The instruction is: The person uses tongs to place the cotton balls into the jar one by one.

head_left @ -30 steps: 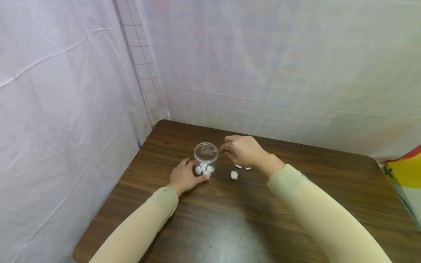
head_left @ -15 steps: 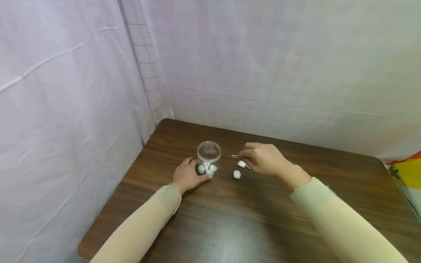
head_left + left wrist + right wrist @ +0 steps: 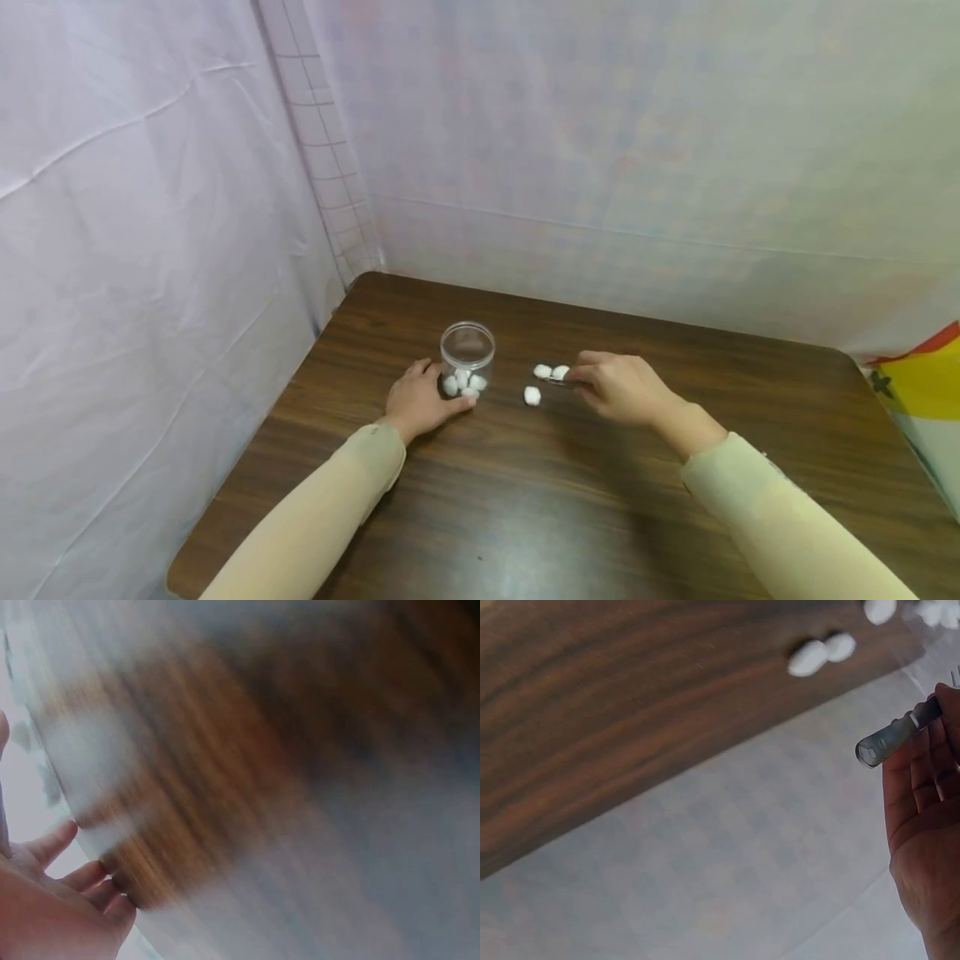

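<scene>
A clear round jar [image 3: 468, 358] with several white cotton balls [image 3: 462, 383] in its bottom stands upright on the brown table. My left hand [image 3: 422, 402] holds the jar low on its left side, thumb in front and fingers behind. To the right of the jar, my right hand [image 3: 618, 387] pinches metal tweezers [image 3: 896, 739]. Their tips point left, right by a cotton ball [image 3: 561, 373]; whether they grip it cannot be told. Another cotton ball [image 3: 542, 372] lies next to that one, and a third cotton ball [image 3: 532, 396] lies nearer to me.
The wood-grain table [image 3: 525, 517] has rounded far corners. Pale cloth [image 3: 637, 167] hangs behind it, and a white sheet [image 3: 135, 292] hangs along the left side. A red and yellow cloth [image 3: 926, 383] shows at the right edge.
My right hand has moved from the jar's mouth rightward and down with the tweezers, to the loose cotton balls. My left hand stays at the jar.
</scene>
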`<state>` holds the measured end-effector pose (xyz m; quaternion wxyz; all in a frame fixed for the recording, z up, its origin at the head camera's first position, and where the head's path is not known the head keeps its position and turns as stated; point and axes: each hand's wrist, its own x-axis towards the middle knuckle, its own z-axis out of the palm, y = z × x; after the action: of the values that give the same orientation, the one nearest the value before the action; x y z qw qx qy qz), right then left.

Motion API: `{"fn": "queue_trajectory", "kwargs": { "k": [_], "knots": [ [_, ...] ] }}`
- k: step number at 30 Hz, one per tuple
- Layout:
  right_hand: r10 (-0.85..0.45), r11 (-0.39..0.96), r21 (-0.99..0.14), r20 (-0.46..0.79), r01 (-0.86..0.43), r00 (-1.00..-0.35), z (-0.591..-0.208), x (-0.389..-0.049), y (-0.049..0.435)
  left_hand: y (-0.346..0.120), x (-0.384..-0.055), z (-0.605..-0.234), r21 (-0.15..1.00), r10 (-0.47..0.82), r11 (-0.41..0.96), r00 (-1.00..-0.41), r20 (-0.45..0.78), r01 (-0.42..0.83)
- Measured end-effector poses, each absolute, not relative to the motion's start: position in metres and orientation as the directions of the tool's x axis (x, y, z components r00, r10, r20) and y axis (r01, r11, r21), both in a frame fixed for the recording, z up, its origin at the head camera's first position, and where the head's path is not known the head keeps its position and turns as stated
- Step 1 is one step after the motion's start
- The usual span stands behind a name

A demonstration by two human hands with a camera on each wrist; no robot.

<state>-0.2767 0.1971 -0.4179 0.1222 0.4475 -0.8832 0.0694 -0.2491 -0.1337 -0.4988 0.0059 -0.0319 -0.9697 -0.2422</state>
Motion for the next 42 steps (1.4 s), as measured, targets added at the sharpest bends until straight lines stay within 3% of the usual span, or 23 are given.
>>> {"fn": "queue_trajectory", "kwargs": {
  "k": [11,21,42],
  "knots": [
    [-0.771,0.590,-0.011,0.289,-0.807,-0.568,-0.445,-0.279,0.208,-0.134,-0.248,-0.497,0.466,0.056,0.883,-0.998,0.024,0.061],
    [-0.771,0.609,-0.015,0.221,-0.793,-0.597,-0.449,-0.280,0.206,-0.135,-0.248,-0.496,0.474,0.057,0.879,-0.998,0.018,0.059],
    [-0.778,0.605,-0.005,0.209,-0.796,-0.592,-0.454,-0.281,0.205,-0.133,-0.248,-0.496,0.478,0.058,0.876,-0.998,0.015,0.058]
  ]
}}
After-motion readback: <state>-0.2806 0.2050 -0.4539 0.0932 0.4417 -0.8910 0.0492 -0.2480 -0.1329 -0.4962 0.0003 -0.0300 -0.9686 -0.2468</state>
